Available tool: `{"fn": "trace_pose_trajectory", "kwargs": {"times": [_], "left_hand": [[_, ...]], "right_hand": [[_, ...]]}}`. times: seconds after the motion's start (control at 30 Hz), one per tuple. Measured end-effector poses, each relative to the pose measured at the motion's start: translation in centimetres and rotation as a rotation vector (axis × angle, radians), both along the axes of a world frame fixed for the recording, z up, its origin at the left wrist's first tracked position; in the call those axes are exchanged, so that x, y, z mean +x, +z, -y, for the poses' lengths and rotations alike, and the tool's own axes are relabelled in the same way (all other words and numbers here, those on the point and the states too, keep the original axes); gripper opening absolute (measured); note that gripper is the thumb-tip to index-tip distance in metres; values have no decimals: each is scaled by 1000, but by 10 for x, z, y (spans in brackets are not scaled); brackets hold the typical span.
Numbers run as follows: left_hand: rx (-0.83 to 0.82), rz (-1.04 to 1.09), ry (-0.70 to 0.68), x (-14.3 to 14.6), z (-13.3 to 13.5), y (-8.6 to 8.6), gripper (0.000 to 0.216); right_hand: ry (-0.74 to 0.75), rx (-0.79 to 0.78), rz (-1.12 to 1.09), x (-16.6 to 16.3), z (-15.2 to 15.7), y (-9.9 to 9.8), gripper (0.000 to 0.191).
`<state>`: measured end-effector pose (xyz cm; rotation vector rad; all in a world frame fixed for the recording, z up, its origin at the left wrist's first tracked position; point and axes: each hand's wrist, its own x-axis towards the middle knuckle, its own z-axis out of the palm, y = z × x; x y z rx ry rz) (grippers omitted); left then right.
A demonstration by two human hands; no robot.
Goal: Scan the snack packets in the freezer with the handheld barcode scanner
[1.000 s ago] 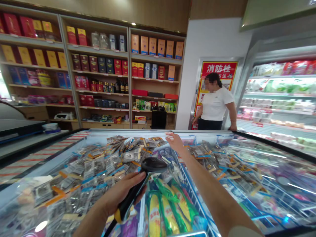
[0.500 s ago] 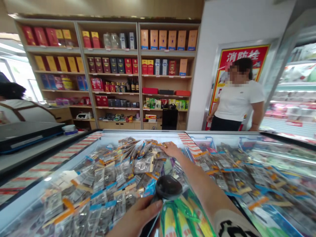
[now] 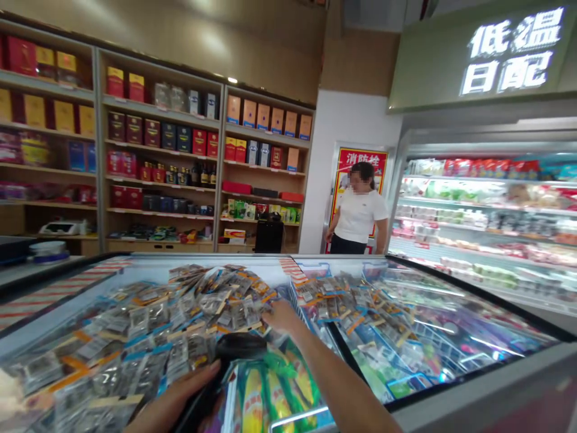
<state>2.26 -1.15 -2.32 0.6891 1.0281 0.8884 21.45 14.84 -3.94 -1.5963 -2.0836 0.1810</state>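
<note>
My left hand (image 3: 174,402) is closed round the handle of a black handheld scanner (image 3: 238,349) at the bottom of the view, its head over the open chest freezer (image 3: 473,376). My right hand (image 3: 280,315) reaches forward into the freezer and lies on a heap of clear silver packets with orange and blue labels (image 3: 180,319). Its fingertips are buried among the packets, so I cannot see whether they grip one. Green-and-yellow packs of corn (image 3: 264,400) lie just below the scanner.
A white wire divider (image 3: 302,300) splits the freezer, with more packets to its right (image 3: 360,300). A person in a white shirt (image 3: 359,215) stands behind it by a red poster. Wooden shelves of boxes (image 3: 180,138) fill the back wall; an open chiller (image 3: 487,222) stands right.
My right hand has drawn back from the far edge of the freezer toward me across the packets. The camera has swung and pulled back. The scanner stays in my left hand.
</note>
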Motion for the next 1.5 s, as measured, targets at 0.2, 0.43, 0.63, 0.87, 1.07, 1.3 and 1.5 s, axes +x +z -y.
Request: {"fn": "trace_pose_trajectory", "kwargs": {"times": [0.2,0.43,0.63,0.87,1.07,1.3,1.5], "left_hand": [[33,-3,67,0,6,-2,28],[91,74,44,-2,0,2,32],[177,128,49,2,-10,3,29],[162,160,-107,8,-15,-1,33],[154,138,-131,10,-11,-1,33],[181,93,-126,13,-9,0,34],[176,29,-139,14,-9,-1,37]], "right_hand": [[19,-24,-162,20,15,-7,37],[83,-69,-775,40,31,-13,34],[59,-129,-953,58,35,-8,49],[212,-420,-811,82,30,23,51],[-128,-95,-139,55,30,31,37],[-89,-173,167,55,60,18,42],[11,-32,-82,81,44,12,31]]}}
